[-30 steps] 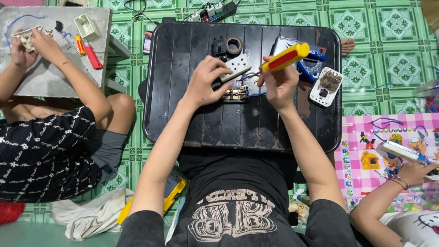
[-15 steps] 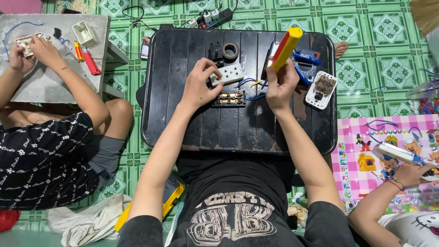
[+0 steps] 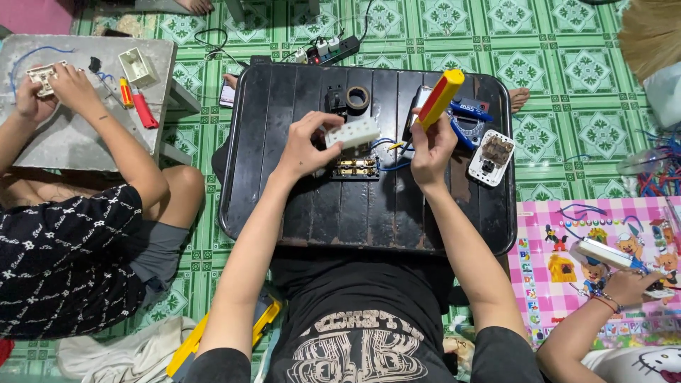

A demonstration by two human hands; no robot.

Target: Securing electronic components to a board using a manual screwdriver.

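My left hand [image 3: 306,147] holds a white plastic socket part [image 3: 352,132] lifted a little above the black folding table [image 3: 284,206]. My right hand [image 3: 430,150] grips a screwdriver with a yellow and red handle [image 3: 440,98], held upright with its tip pointing down beside blue wires [image 3: 390,157]. Under and between the hands lies a dark socket base with brass contacts [image 3: 355,167], with the blue wires running into it.
On the table are a roll of black tape [image 3: 357,98], blue pliers [image 3: 464,120] and a white switch body [image 3: 491,156]. A person at the left [image 3: 71,255] handles a switch on a grey table. Another person's hand [image 3: 628,284] holds a tool at the right.
My left hand has lifted the white part off the socket base. The right hand has raised the screwdriver from near level to upright.
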